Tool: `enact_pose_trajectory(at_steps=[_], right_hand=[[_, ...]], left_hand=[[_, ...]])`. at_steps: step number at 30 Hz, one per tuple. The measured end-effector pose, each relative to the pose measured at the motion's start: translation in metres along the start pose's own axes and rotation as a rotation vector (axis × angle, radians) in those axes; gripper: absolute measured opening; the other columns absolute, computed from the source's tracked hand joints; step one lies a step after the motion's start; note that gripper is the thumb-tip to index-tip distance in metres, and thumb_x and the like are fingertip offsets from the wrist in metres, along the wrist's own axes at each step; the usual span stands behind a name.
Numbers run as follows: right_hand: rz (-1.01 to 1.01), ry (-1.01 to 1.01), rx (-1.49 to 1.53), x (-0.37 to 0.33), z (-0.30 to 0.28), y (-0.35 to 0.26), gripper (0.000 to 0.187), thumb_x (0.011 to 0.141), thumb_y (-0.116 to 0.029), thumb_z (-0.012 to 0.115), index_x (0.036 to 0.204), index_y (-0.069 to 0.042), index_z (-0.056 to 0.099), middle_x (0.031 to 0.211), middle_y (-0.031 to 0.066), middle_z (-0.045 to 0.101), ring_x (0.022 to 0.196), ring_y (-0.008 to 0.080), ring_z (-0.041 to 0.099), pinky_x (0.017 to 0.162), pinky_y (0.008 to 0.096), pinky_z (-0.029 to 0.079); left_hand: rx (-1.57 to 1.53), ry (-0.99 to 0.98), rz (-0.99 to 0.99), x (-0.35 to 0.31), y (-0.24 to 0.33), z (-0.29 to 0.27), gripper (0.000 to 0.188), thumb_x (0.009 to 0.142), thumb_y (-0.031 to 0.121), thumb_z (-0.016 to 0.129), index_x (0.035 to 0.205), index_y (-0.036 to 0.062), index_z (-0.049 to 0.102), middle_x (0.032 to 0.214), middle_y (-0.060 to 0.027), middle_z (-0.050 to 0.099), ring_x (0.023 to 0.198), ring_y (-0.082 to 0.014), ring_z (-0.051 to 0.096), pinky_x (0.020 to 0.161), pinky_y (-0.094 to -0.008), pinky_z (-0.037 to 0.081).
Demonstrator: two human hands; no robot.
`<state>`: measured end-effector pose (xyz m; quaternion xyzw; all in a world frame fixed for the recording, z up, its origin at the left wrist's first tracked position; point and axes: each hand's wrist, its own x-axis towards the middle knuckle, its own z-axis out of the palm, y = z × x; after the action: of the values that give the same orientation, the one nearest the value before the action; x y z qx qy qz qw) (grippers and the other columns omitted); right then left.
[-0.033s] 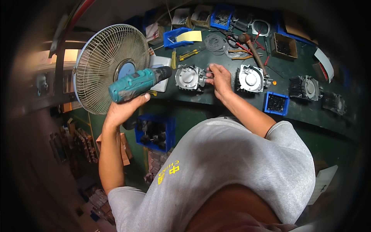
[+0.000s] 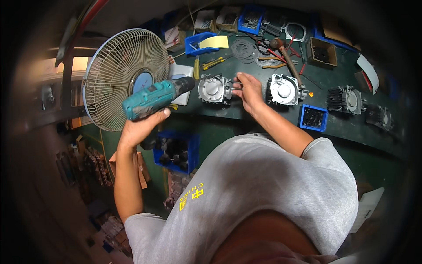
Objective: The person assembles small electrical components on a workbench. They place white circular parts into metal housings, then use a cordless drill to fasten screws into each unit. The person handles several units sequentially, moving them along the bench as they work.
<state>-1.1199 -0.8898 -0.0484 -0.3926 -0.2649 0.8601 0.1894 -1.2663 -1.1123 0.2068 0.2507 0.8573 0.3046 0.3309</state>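
Observation:
My left hand (image 2: 143, 126) is closed round the grip of a teal cordless drill (image 2: 149, 99). Its black chuck points right, toward a silver cast-metal housing (image 2: 212, 89) with a round raised centre on the bench. On that housing's right side, my right hand (image 2: 250, 93) has its fingers curled by a small side fitting; what they pinch is too small to make out. Further right stands a similar finned housing (image 2: 284, 89), with an orange-tipped fitting at its side. In front of it lies a small blue tray (image 2: 325, 119) of dark small parts.
A large fan (image 2: 125, 79) stands close behind the drill. Pliers (image 2: 273, 66), a hammer (image 2: 288, 59) and yellow-handled screwdrivers (image 2: 214, 63) lie at the back, near parts boxes. More finned housings (image 2: 345, 100) sit at right. A blue crate (image 2: 193, 149) is below the bench edge.

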Motion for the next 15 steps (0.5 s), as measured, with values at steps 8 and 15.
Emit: enact_pose_trajectory(at_steps=[8,15], right_hand=[[0.245,-0.281,0.486,0.000,-0.018,-0.028,0.019,0.101,-0.009,0.062,0.117,0.000,0.059,0.107,0.0142,0.069,0.093,0.0211,0.069,0.084,0.0348,0.061],[0.060,-0.282,0.396,-0.028,-0.055,-0.056,0.022,0.098,-0.004,0.063,0.120,0.000,0.060,0.108,0.0130,0.069,0.092,0.0191,0.069,0.081,0.0311,0.061]], left_hand=[[-0.361,0.113,-0.051,-0.032,-0.015,0.057,0.038,0.082,0.014,0.085,0.116,0.0040,0.069,0.105,-0.0030,0.069,0.096,-0.0155,0.063,0.087,-0.0312,0.052],[-0.527,0.102,-0.009,-0.054,-0.024,0.110,0.034,0.082,0.013,0.084,0.111,0.0032,0.069,0.096,-0.0050,0.069,0.081,-0.0155,0.065,0.076,-0.0308,0.054]])
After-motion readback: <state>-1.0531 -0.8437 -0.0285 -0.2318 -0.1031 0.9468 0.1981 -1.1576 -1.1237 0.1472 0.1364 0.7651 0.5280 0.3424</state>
